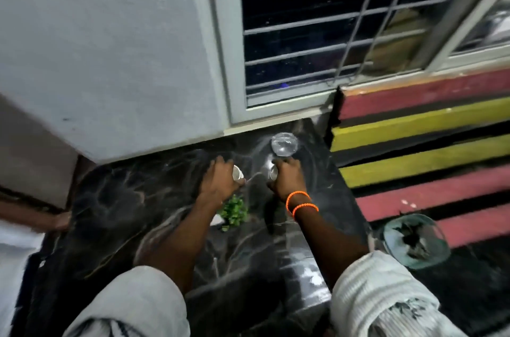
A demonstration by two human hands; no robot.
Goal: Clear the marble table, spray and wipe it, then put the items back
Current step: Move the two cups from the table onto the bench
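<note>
1. Two small things are in the person's grasp over the black marble table (116,198): a white cup (237,172) and a shiny metal cup (271,171).
2. The white cup lies tilted in the left hand (219,180), its mouth turned toward the metal cup; the fingers curl over it from above and it peeks out on the thumb side.
3. The metal cup sits just under the fingertips of the right hand (288,179), which closes down around it from above; whether it rests on the marble or is lifted I cannot tell.
4. Just beyond the metal cup, toward the window (317,27), stands a clear glass bowl (284,144) on the marble, nearly touching the right fingertips.
5. Nearer the person than the metal cup, between the two forearms, a small green plant (233,211) lies on the table.
6. Two orange bead bracelets (302,203) circle the right wrist.
7. Well to the right of the metal cup, off the table's edge, a glass dish (415,240) rests by a red, yellow and black striped mat (430,143).
</note>
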